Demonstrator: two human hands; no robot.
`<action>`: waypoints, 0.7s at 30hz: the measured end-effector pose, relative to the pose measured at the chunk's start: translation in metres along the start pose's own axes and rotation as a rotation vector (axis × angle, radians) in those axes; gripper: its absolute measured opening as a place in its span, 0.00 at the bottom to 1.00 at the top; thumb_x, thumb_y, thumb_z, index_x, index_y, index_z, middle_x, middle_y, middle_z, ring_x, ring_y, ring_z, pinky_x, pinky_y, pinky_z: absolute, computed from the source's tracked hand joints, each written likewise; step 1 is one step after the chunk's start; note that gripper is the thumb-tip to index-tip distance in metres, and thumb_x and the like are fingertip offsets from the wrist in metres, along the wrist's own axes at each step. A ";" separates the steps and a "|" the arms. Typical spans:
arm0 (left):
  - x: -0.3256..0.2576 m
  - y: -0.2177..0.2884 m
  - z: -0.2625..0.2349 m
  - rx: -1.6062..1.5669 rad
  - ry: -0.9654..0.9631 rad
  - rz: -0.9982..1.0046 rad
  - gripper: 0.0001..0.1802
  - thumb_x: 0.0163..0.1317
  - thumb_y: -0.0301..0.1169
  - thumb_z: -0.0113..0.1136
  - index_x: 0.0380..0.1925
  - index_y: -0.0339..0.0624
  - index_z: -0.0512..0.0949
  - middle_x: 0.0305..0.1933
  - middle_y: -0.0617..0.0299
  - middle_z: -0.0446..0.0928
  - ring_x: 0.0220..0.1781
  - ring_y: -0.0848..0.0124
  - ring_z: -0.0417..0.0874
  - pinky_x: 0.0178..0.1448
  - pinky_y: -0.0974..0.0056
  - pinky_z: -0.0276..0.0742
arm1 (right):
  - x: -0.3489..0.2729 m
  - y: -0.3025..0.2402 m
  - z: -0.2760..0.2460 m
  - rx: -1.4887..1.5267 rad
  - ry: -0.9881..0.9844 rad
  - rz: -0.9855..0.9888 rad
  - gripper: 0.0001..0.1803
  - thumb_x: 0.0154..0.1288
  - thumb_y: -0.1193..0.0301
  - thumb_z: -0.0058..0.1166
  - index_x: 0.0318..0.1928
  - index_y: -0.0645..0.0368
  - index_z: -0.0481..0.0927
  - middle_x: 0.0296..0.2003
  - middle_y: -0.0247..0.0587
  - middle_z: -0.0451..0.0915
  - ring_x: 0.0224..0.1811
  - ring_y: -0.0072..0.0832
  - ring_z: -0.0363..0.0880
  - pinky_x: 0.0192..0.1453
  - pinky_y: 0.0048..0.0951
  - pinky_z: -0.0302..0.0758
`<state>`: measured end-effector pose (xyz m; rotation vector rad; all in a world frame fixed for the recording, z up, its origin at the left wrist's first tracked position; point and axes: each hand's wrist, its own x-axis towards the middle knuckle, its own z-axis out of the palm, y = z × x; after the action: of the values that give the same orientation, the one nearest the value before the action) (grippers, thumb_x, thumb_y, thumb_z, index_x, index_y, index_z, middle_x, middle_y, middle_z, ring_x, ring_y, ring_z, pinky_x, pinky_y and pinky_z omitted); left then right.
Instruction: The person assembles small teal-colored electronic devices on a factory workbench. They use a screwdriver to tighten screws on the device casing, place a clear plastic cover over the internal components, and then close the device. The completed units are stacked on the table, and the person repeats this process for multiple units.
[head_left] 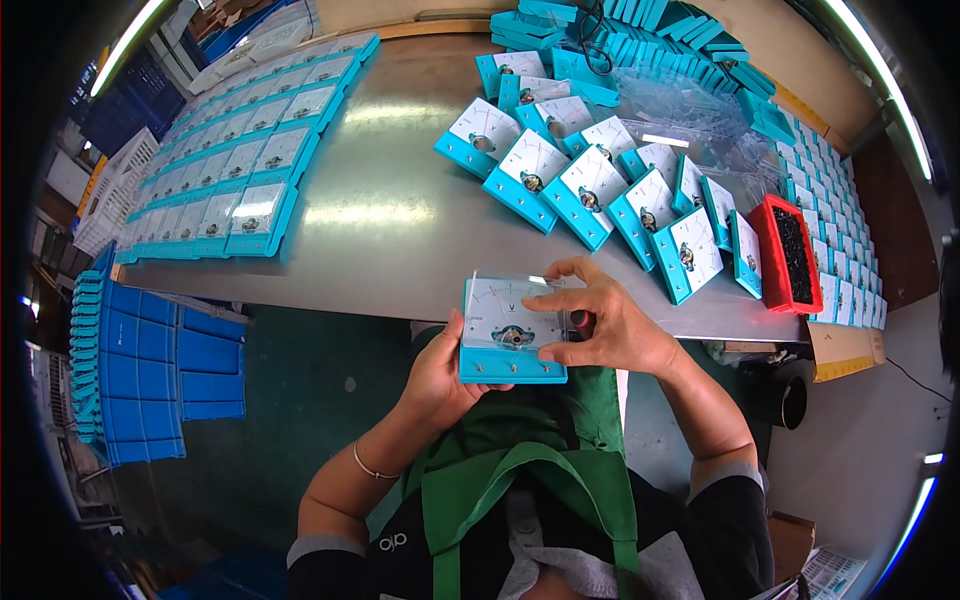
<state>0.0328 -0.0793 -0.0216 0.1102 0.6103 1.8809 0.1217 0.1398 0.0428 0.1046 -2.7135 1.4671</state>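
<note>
Over the table's near edge, my left hand (441, 372) is closed around the left side and bottom of a teal voltmeter (512, 368) with a white dial. A clear plastic cover (492, 290) lies over the dial, its upper edge standing out above the meter. My right hand (618, 325) grips the cover at its right side, fingers near the top and thumb lower down. Against that palm sits a red and black handle (583, 322), probably a screwdriver's; the rest of it is hidden. Three small metal studs show on the meter's teal front strip.
On the metal table (390, 190), several open-faced voltmeters (590, 185) lean together beyond my hands. Clear covers (680, 105) are heaped behind them, near stacked teal cases (650, 40). A red bin (792, 255) holds small black parts. Rows of meters (225, 160) lie left, beside blue crates (150, 370).
</note>
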 end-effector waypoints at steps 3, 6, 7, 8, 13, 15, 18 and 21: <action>-0.001 -0.005 -0.004 0.009 -0.010 0.000 0.30 0.74 0.50 0.29 0.60 0.37 0.63 0.53 0.48 0.75 0.47 0.60 0.83 0.43 0.57 0.84 | -0.003 0.008 0.000 0.032 -0.034 0.003 0.30 0.42 0.65 0.74 0.51 0.51 0.83 0.55 0.48 0.67 0.42 0.29 0.74 0.41 0.24 0.74; -0.004 -0.003 0.006 0.046 0.015 -0.016 0.30 0.74 0.51 0.30 0.60 0.36 0.63 0.54 0.48 0.75 0.48 0.61 0.82 0.43 0.58 0.84 | -0.006 0.003 0.002 0.047 -0.032 0.064 0.30 0.42 0.65 0.74 0.51 0.51 0.83 0.55 0.48 0.67 0.44 0.30 0.74 0.42 0.24 0.74; -0.005 0.000 0.013 0.065 0.025 -0.027 0.31 0.74 0.51 0.30 0.60 0.36 0.64 0.54 0.48 0.75 0.48 0.62 0.82 0.44 0.58 0.83 | -0.006 0.002 0.001 0.038 -0.032 0.063 0.30 0.42 0.65 0.74 0.51 0.51 0.83 0.56 0.49 0.66 0.43 0.30 0.74 0.42 0.24 0.74; -0.006 0.001 0.017 0.086 0.038 -0.037 0.31 0.73 0.52 0.30 0.60 0.36 0.64 0.54 0.49 0.75 0.49 0.62 0.82 0.44 0.58 0.83 | -0.006 0.002 0.001 0.030 -0.032 0.059 0.30 0.42 0.65 0.74 0.51 0.51 0.83 0.56 0.49 0.66 0.43 0.31 0.74 0.41 0.24 0.74; -0.004 0.006 0.019 0.325 0.067 -0.025 0.26 0.69 0.40 0.48 0.58 0.32 0.64 0.52 0.49 0.75 0.48 0.63 0.82 0.44 0.59 0.83 | -0.004 0.005 0.008 -0.061 0.003 -0.030 0.31 0.43 0.67 0.74 0.53 0.51 0.81 0.59 0.52 0.64 0.42 0.30 0.76 0.38 0.24 0.75; -0.003 0.007 0.015 0.413 0.094 -0.030 0.26 0.64 0.35 0.55 0.57 0.30 0.64 0.51 0.49 0.75 0.47 0.64 0.82 0.44 0.60 0.83 | -0.004 0.009 0.013 -0.143 0.011 -0.097 0.33 0.43 0.68 0.74 0.54 0.53 0.80 0.61 0.54 0.62 0.39 0.30 0.77 0.36 0.24 0.76; -0.001 0.010 0.009 0.392 0.090 0.024 0.27 0.59 0.30 0.59 0.56 0.29 0.65 0.50 0.49 0.75 0.45 0.64 0.82 0.44 0.60 0.83 | -0.012 -0.006 0.016 0.034 0.215 0.000 0.34 0.49 0.68 0.71 0.58 0.58 0.74 0.59 0.53 0.66 0.32 0.27 0.79 0.36 0.26 0.78; -0.003 0.010 0.010 0.478 0.072 0.116 0.26 0.59 0.31 0.60 0.55 0.30 0.65 0.49 0.50 0.75 0.45 0.64 0.81 0.44 0.60 0.82 | -0.020 0.006 0.027 0.625 0.194 0.317 0.30 0.58 0.65 0.65 0.58 0.67 0.71 0.50 0.48 0.75 0.29 0.22 0.77 0.34 0.23 0.76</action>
<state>0.0295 -0.0805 -0.0077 0.3960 1.1161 1.8215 0.1407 0.1208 0.0217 -0.4369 -2.0986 2.2275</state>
